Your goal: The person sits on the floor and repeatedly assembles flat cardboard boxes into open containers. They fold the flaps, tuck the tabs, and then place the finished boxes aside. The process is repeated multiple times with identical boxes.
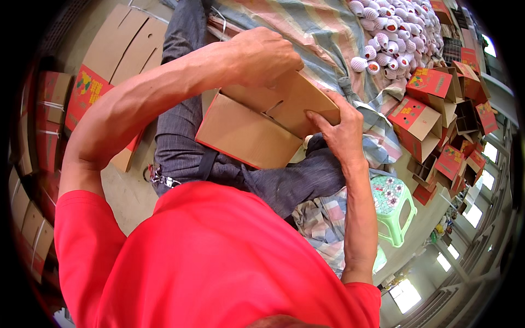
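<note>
A cardboard box (pixel 249 134), brown inside with a red outer edge, rests across my lap. A slot runs between its flaps. My left hand (pixel 265 57) is closed at the far side of the box, its fingers curled down over the cardboard and mostly hidden. On the right, my right hand (pixel 339 126) grips the box's edge. Its thumb presses on the brown face, and the other fingers go behind the edge.
Flattened cartons (pixel 117 49) lie to the left, with strapped carton bundles (pixel 52 109) beyond. A striped tarp (pixel 306 33) bears fruit in white foam nets (pixel 394 38). Opened red cartons (pixel 421 115) are heaped at right. A green stool (pixel 391 205) stands near my right arm.
</note>
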A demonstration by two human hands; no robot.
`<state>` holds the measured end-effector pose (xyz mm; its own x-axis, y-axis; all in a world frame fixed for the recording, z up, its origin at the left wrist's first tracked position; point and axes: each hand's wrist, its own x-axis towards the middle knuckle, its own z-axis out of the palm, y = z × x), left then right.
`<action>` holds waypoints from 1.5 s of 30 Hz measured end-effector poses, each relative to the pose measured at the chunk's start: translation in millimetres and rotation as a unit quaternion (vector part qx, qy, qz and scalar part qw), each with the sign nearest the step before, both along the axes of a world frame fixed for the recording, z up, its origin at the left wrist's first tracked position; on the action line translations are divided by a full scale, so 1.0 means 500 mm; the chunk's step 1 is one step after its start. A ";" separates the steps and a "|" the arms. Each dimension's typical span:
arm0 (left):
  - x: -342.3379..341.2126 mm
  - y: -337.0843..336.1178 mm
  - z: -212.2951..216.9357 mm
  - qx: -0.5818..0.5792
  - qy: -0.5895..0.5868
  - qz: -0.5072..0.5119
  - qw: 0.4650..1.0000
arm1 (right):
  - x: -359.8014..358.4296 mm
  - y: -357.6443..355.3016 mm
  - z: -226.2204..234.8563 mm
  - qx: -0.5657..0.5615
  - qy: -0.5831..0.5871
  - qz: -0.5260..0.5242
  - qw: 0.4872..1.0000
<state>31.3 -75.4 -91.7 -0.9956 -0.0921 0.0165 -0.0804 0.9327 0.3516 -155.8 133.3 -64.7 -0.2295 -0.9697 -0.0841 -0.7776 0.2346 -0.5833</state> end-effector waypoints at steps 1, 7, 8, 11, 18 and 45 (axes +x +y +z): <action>0.008 0.009 -0.001 -0.006 0.021 0.009 1.000 | 0.009 0.005 0.004 -0.003 0.006 -0.004 1.000; 0.048 0.065 0.041 -0.016 -0.005 0.039 0.999 | 0.042 0.048 -0.017 -0.058 0.051 -0.002 0.997; 0.054 0.072 0.036 -0.020 0.004 0.044 0.999 | 0.047 0.054 -0.019 -0.066 0.058 0.001 0.996; 0.068 0.087 0.017 -0.032 0.040 0.062 0.997 | 0.059 0.061 -0.024 -0.071 0.077 0.000 0.994; 0.085 0.113 0.002 -0.084 0.075 0.097 0.989 | 0.078 0.070 -0.038 -0.074 0.101 0.020 0.992; 0.102 0.151 -0.124 0.023 -0.018 0.037 0.999 | 0.118 -0.052 -0.250 -0.088 0.232 -0.115 0.962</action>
